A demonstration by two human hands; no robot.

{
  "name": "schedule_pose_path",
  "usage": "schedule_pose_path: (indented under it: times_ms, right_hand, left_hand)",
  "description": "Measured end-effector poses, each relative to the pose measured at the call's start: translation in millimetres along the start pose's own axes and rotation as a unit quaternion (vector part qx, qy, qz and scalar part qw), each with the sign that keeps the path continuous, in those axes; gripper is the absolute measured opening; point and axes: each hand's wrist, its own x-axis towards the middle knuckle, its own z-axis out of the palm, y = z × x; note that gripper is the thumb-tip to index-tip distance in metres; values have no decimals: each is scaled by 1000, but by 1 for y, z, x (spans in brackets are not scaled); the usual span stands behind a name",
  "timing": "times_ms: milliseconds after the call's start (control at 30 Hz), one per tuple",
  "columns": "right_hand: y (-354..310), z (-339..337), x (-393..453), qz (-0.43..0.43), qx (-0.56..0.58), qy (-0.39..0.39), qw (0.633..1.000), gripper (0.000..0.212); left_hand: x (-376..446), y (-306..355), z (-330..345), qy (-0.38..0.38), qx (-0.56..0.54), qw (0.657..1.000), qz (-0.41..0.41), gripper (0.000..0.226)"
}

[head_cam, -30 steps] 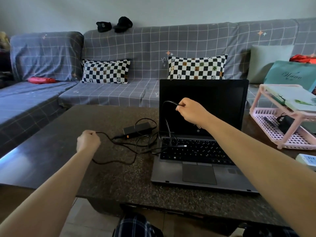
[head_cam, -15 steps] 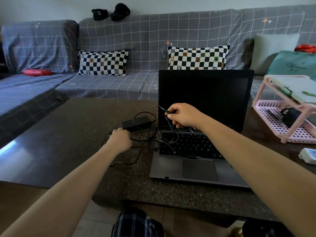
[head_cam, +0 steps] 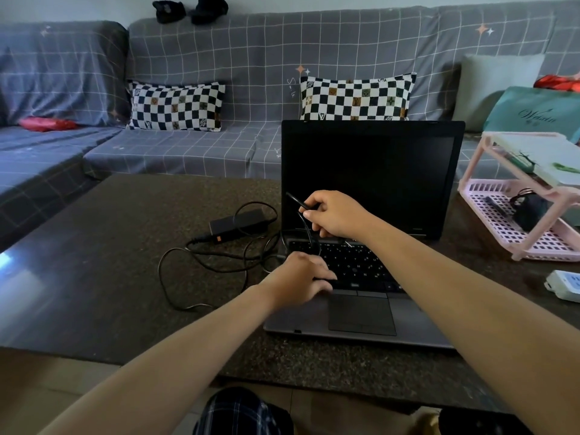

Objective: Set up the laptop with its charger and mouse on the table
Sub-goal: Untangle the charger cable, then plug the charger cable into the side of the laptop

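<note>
An open grey laptop with a dark screen stands on the dark stone table. Left of it lies the black charger brick, its cable looped loosely over the tabletop and onto the keyboard. My right hand is raised in front of the screen, pinching the cable near its thin plug end. My left hand rests low over the keyboard's left edge, fingers curled where the cable crosses; whether it grips the cable is hidden. No mouse is visible on the tabletop.
A pink plastic rack holding dark items stands at the table's right. A white device lies near the right edge. Behind the table runs a grey checked sofa with chequered cushions.
My left hand has moved right, from the cable on the table, past the charger brick, to the laptop's keyboard. My right hand has lowered slightly, still holding the cable end.
</note>
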Motion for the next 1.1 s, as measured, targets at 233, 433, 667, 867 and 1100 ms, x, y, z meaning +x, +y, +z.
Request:
schedule_pose_path:
  times_ms: [233, 433, 667, 867, 1100]
  right_hand:
    - [0, 9, 10, 7, 20, -10, 1000, 8]
    - [3, 14, 20, 48, -34, -14, 998, 13]
    - [14, 28, 28, 156, -123, -158, 967, 32]
    - [3, 26, 31, 3, -80, -62, 995, 33]
    - [-29, 26, 43, -124, -49, -17, 991, 33]
  left_hand:
    - [-37, -46, -20, 81, -96, 981, -146, 11]
    - [-40, -65, -8, 77, -60, 983, -157, 20]
    - [-23, -65, -8, 118, -99, 982, -107, 55]
    - [-9, -73, -22, 64, 34, 993, -93, 54]
    - [-28, -99, -23, 194, 241, 928, -207, 45]
